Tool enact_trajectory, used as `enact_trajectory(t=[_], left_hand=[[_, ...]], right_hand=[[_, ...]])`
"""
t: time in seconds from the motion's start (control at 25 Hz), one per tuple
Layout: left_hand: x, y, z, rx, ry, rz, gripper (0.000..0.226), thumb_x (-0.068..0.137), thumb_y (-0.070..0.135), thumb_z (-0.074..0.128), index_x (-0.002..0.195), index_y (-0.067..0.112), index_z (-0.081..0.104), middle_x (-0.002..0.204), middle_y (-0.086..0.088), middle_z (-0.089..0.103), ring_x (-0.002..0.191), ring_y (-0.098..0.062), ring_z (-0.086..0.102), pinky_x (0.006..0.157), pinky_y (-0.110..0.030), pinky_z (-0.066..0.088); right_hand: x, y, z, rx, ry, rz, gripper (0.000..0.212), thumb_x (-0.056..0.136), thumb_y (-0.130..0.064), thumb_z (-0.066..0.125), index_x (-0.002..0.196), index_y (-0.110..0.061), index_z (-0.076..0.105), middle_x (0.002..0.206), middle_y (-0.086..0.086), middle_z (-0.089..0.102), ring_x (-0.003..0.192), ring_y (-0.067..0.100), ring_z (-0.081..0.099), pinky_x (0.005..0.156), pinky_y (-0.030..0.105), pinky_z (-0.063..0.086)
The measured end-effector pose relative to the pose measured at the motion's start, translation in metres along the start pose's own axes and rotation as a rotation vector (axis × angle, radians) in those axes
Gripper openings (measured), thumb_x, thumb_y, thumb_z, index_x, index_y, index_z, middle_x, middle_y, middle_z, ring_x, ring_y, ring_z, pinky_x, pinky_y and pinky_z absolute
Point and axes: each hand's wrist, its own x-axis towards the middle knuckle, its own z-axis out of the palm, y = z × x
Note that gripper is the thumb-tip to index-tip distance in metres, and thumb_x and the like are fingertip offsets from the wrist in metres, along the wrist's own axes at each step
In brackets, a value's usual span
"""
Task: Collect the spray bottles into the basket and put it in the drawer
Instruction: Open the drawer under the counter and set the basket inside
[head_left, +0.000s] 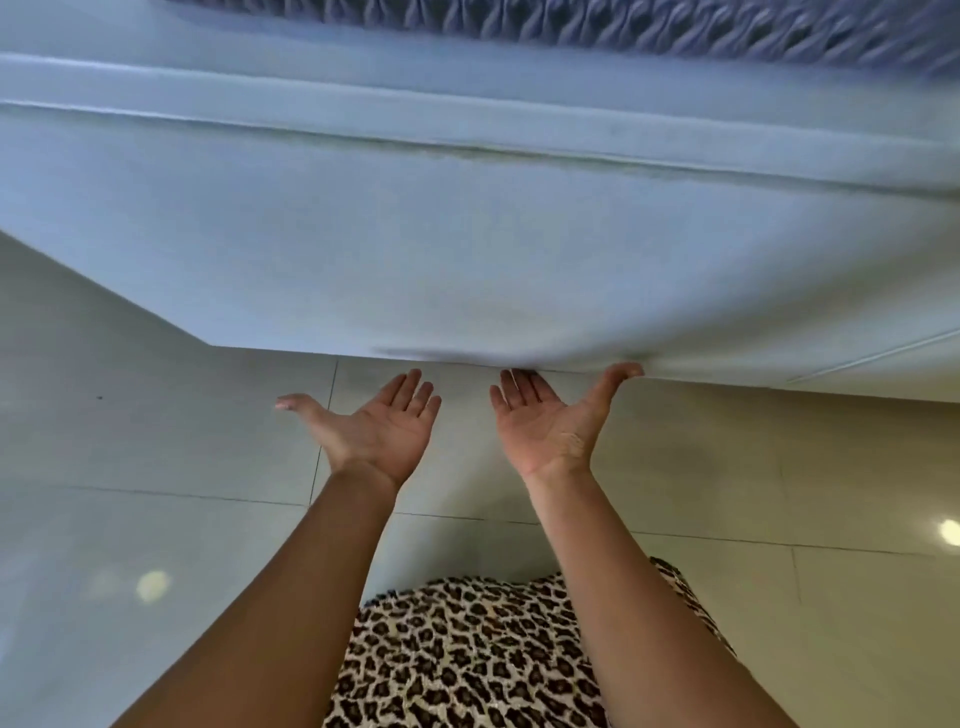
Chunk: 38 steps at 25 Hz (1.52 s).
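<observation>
**Our fingers could get pinched under the big white front**

Both of our hands are palm up, with the fingers spread out flat. Our left hand (376, 431) holds nothing, and it is just short of the bottom edge of the wide, smooth, pale white panel (467, 249) in front of us. Our right hand (550, 421) is closer. Its fingertips (511, 376) slip under that bottom edge, and its thumb touches the edge too. It is not squeezing anything.

We think this panel is the drawer front, but we cannot tell for sure. We cannot see any spray bottles or any basket. They are nowhere near our hands, so we cannot say where they are.

Here is what could go wrong. The gap under the panel, just past our fingertips, looks very thin. If the panel drops or slides, our right fingers could get squashed against the shiny pale floor tiles (156, 441) below our hands. If only the right hand pulls, the panel might come out crooked and get stuck. The panel looks smooth with no handle, so our fingers could slip off. Our knees, in spotted leopard-print cloth (467, 654), are behind our hands and could block the way.
</observation>
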Motion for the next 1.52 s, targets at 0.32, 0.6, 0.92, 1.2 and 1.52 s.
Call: enact_trajectory(t=[0.32, 0.6, 0.92, 1.2, 1.52], left_hand=[[0.006, 0.002, 0.016, 0.148, -0.054, 0.025, 0.124, 0.06, 0.084, 0.044, 0.143, -0.002, 0.012, 0.153, -0.018, 0.021, 0.142, -0.031, 0.019, 0.117, -0.046, 0.015], [-0.005, 0.002, 0.018, 0.239, 0.015, 0.006, 0.118, 0.065, 0.08, 0.045, 0.143, -0.001, 0.01, 0.153, -0.014, 0.021, 0.142, -0.025, 0.021, 0.118, -0.042, 0.014], [-0.051, -0.01, -0.023, 0.273, 0.085, -0.024, 0.117, 0.065, 0.079, 0.045, 0.143, 0.0, 0.01, 0.153, -0.013, 0.022, 0.141, -0.023, 0.023, 0.119, -0.04, 0.012], [-0.085, -0.022, -0.061, 0.337, 0.125, -0.011, 0.115, 0.065, 0.081, 0.04, 0.144, 0.003, 0.011, 0.154, -0.011, 0.021, 0.14, -0.022, 0.026, 0.118, -0.038, 0.017], [-0.124, -0.04, -0.104, 0.332, 0.13, 0.021, 0.118, 0.062, 0.084, 0.039, 0.144, 0.004, 0.008, 0.155, -0.01, 0.018, 0.141, -0.022, 0.025, 0.118, -0.038, 0.015]], right_hand=[[0.003, 0.004, 0.013, -0.122, 0.008, -0.094, 0.157, -0.006, -0.065, 0.078, 0.136, -0.008, 0.041, 0.14, 0.007, 0.048, 0.127, 0.019, 0.046, 0.113, 0.033, 0.028], [-0.009, 0.011, 0.01, -0.17, 0.025, -0.101, 0.162, -0.006, -0.069, 0.074, 0.141, -0.01, 0.036, 0.143, 0.005, 0.045, 0.135, 0.019, 0.039, 0.121, 0.038, 0.013], [-0.053, 0.03, -0.037, -0.157, 0.044, -0.073, 0.162, -0.002, -0.068, 0.076, 0.142, -0.009, 0.033, 0.147, 0.006, 0.041, 0.138, 0.018, 0.035, 0.121, 0.036, 0.013], [-0.088, 0.045, -0.074, -0.193, 0.067, -0.078, 0.165, -0.004, -0.07, 0.073, 0.142, -0.007, 0.03, 0.147, 0.007, 0.04, 0.137, 0.018, 0.037, 0.121, 0.035, 0.014], [-0.127, 0.063, -0.119, -0.187, 0.065, -0.093, 0.166, -0.008, -0.068, 0.075, 0.141, -0.006, 0.034, 0.144, 0.008, 0.044, 0.135, 0.02, 0.039, 0.12, 0.034, 0.018]])
